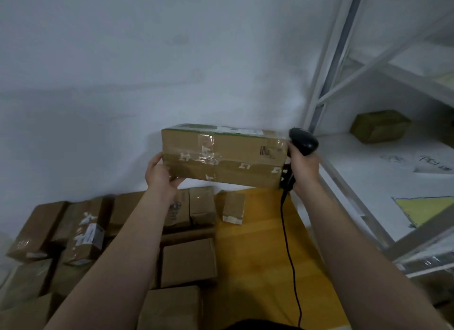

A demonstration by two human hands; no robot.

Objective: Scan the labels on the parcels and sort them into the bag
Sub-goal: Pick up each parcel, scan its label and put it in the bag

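Nearest, below both forearms, the unsorted parcels [189,262] lie packed together on the floor. The black cord [288,243] hangs down from under the right hand, across the wooden floor [258,251].

Further out, the left hand [161,176] grips the left end of a long cardboard parcel [228,172]. Its thumb lies on the facing side and its fingers curl under the lower edge, holding the parcel up clear of the pile. The right hand [304,168] is clenched round the handle of the black scanner [303,141], close against the parcel's right end. Whether it carries any of the weight cannot be told. The scanner's head sits just above that hand, at the parcel's upper right corner.

The step in hand looks like finding and scanning the label. A small barcode [266,151] shows on the facing side, just left of the right hand. A white label [235,129] seems to lie on the top face, seen edge-on and blurred.

To scan well, the right hand likely needs to draw the scanner back from the parcel so it faces the code squarely. Meanwhile the left hand tips the labelled face toward it, away from the glossy tape. A long parcel held at one end may sag, so that grip should be firm.

Beyond the right hand stands a white shelf [356,162] with a small box [379,125]. No bag is in view.
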